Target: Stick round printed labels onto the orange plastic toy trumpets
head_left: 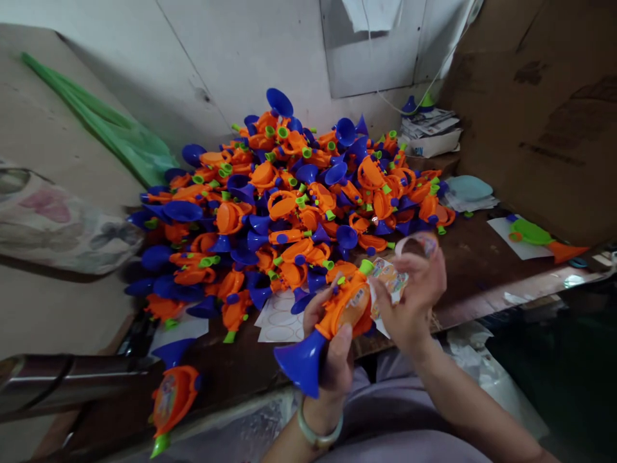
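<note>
My left hand (337, 360) is wrapped round an orange toy trumpet (354, 307) with a blue bell and a green mouthpiece. The bell points down and left, and a label with a barcode shows on the orange body. To its right is my right hand (414, 299), with a curled round sticker (423, 243) at its raised fingertips. A printed sticker sheet (393, 278) lies between the trumpet and the right hand, near the thumb; whether the thumb touches it is unclear.
A large heap of similar toy trumpets (284, 206) covers the table's back. White sheets with oval outlines (282, 318) lie before it. One labelled trumpet (173, 395) sits front left beside a metal flask (62, 379). A green-and-orange trumpet (535, 233) lies right, near a cardboard box (544, 122).
</note>
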`<state>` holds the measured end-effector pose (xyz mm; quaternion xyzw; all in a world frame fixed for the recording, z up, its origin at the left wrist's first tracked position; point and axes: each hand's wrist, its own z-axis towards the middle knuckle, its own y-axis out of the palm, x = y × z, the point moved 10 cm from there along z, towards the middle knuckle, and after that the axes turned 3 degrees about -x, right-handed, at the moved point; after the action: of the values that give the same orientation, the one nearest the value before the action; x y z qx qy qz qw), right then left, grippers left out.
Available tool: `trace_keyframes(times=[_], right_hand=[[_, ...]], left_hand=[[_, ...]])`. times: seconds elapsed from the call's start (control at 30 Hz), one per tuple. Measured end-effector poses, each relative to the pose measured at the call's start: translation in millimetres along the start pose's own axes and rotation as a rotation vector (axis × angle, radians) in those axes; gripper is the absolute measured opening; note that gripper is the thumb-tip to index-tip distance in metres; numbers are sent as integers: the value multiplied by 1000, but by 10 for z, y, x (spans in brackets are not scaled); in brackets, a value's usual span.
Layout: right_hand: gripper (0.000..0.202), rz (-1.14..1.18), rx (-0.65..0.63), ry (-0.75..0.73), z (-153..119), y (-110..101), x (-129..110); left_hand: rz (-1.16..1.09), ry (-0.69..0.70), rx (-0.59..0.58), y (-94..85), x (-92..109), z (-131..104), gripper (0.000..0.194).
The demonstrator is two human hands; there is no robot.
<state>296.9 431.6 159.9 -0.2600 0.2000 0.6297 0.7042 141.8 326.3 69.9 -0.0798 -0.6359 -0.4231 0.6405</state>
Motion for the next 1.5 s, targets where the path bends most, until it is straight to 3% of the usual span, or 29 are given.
trace_keyframes(times=[0.1,0.2,0.27,0.37,0.47,0.53,0.6,0.67,0.7,0.77,0.87,1.0,1.2,1.5], right_hand=[[77,115,11,244,-18,-9,356],[72,481,-221,473,-135,316,468],[69,649,-314,544,-181,459,429],[70,555,-129,438,-44,246,424],[72,365,25,172,50,-22,223],[62,314,-67,76,6,7,40],[58,362,-292,71,-108,169,-126],[65,516,-505,121,-238,312,-258],[66,604,-546,166,-265,331,-281],[46,707,-488,286,-224,284,-195],[10,662,-331,466,-135,199,71],[20,564,-310,566,-173,248,152],[25,513,-266,424,-218,260,-80],[26,530,-272,446,-216,286,-63]], left_hand=[[-125,-22,24,47,40,43,49],[-190,-54,-33,165,8,72,51],[-223,-161,-47,208,-144,54,49],[-230,-382,-65,229,-444,-55,44],[-127,-346,-140,218,-442,-98,44],[-41,-201,-213,224,-276,-72,59],[33,-97,-252,208,-121,-35,74],[110,-80,-232,142,-44,15,68],[134,-90,-208,100,-23,39,60],[123,-119,-192,63,-5,63,49],[-9,-164,-228,119,-2,41,53],[-90,-193,-223,161,19,-9,61],[-36,-111,-280,231,138,3,63],[76,-10,-208,158,181,58,43]])
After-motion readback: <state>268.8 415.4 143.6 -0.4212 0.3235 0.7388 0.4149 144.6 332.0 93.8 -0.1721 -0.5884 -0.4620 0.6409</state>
